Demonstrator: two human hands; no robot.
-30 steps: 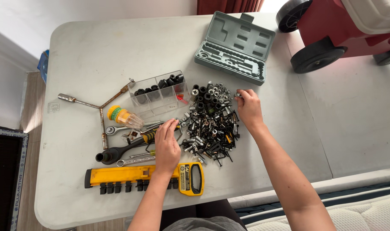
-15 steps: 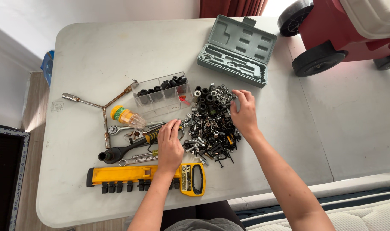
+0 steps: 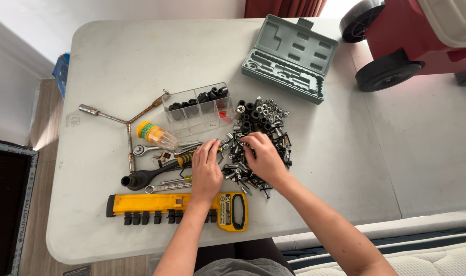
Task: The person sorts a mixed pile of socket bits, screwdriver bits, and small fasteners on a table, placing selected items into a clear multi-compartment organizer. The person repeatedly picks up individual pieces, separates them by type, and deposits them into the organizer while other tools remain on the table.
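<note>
Now the right hand (image 3: 265,159) has pulled in from the pile's upper right edge to frame centre, fingers curled over the heap of sockets and bits (image 3: 258,133); any pinched piece is hidden. Left hand (image 3: 206,171) unmoved, flat beside the pile's left edge.

Compartment box (image 3: 199,109) behind tools, left of socket pile (image 3: 258,138); open case (image 3: 291,58) behind pile; socket rail (image 3: 176,207) at counter (image 3: 115,61) front edge

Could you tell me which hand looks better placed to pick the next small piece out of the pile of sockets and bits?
Probably the right hand: it lies over the pile, fingertips among the pieces. The left hand sits at its left edge.
</note>
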